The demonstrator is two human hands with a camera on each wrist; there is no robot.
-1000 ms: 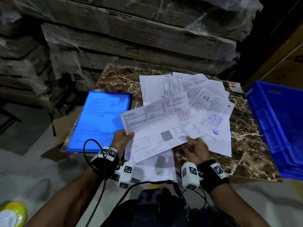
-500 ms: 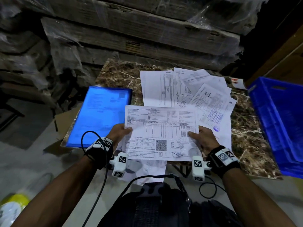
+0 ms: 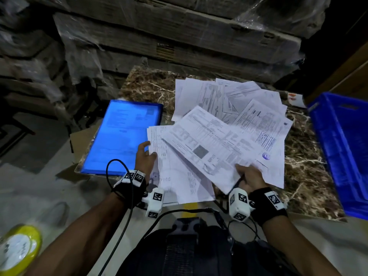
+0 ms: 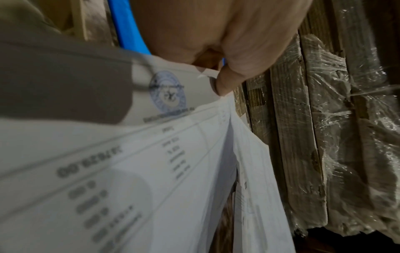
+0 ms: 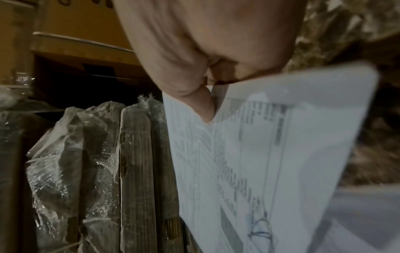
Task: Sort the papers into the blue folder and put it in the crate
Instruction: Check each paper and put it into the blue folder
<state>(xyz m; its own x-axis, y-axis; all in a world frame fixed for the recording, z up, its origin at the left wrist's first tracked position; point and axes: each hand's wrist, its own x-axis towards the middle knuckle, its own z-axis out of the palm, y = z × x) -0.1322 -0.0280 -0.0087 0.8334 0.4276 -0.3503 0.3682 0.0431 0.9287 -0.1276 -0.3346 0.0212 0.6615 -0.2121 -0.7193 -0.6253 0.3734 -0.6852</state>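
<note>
- Papers point(image 3: 229, 100) lie fanned at the bench's point(image 3: 143, 84) far edge.
- Left hand point(image 3: 144, 156) pinches lower sheets point(image 3: 175, 176); right hand point(image 3: 249, 176) pinches top sheet point(image 3: 209, 146).
- Blue folder point(image 3: 123, 136) lies at the left edge.

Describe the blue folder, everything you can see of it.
The blue folder is a flat, glossy, translucent plastic sleeve lying closed at the left of the marble tabletop, its near end past the table's edge over cardboard. A printed sheet shows faintly through its cover. The left hand, gripping loose papers, overlaps its right edge; whether they touch is unclear.
</note>
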